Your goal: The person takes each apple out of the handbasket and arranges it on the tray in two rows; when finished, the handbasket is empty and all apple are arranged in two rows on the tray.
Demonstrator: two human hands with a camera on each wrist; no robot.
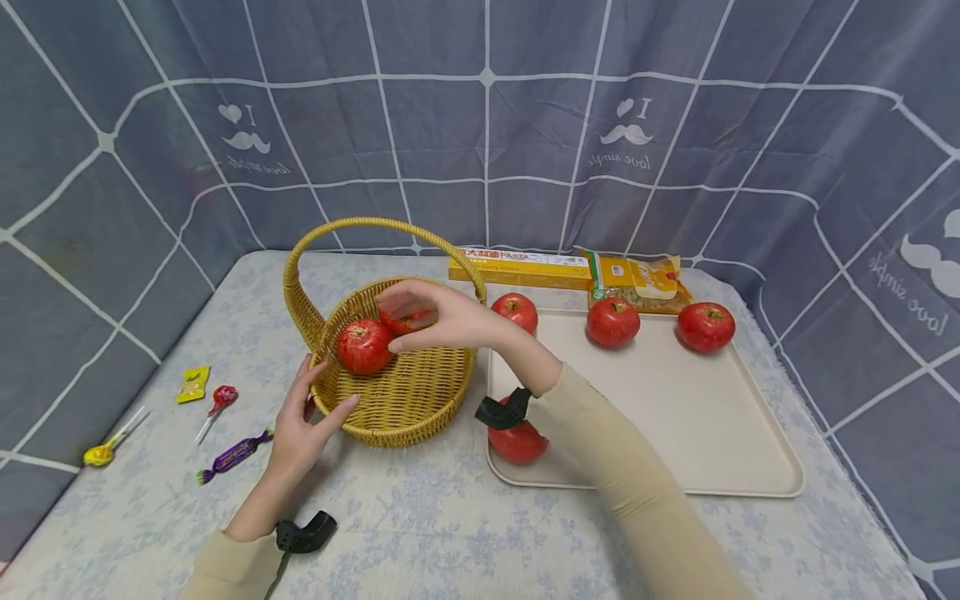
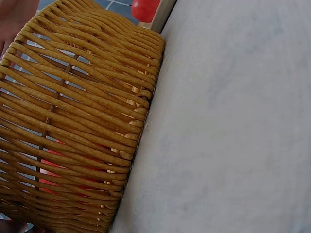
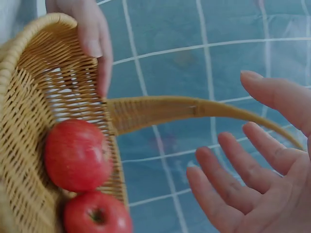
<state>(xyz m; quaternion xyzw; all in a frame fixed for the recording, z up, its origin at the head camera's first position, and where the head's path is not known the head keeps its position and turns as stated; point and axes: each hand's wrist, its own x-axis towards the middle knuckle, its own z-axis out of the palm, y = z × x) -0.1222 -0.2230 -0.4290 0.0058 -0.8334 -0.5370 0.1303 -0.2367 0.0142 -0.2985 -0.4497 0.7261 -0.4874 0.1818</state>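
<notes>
A yellow wicker basket [image 1: 405, 433] with a tall arched handle stands on the table. Inside lie two red apples, one at the left [image 1: 364, 347] and another [image 3: 98, 213] partly hidden in the head view by my right hand. That right hand [image 1: 442, 317] hovers over the basket, its fingers spread and relaxed; in the right wrist view the palm is bare. My left hand [image 1: 300, 425] holds the basket's left side at the rim, with the thumb toward the near edge. The left wrist view shows the woven wall [image 2: 77, 116] close up.
Right of the basket is a beige tray [image 1: 675, 417] with several red apples [image 1: 612, 322], one partly covered by my right wrist. Behind stand a yellow pasta box [image 1: 525, 268] and a food packet [image 1: 637, 283]. Lollipops [image 1: 223, 397] and wrapped candies [image 1: 234, 455] lie at left.
</notes>
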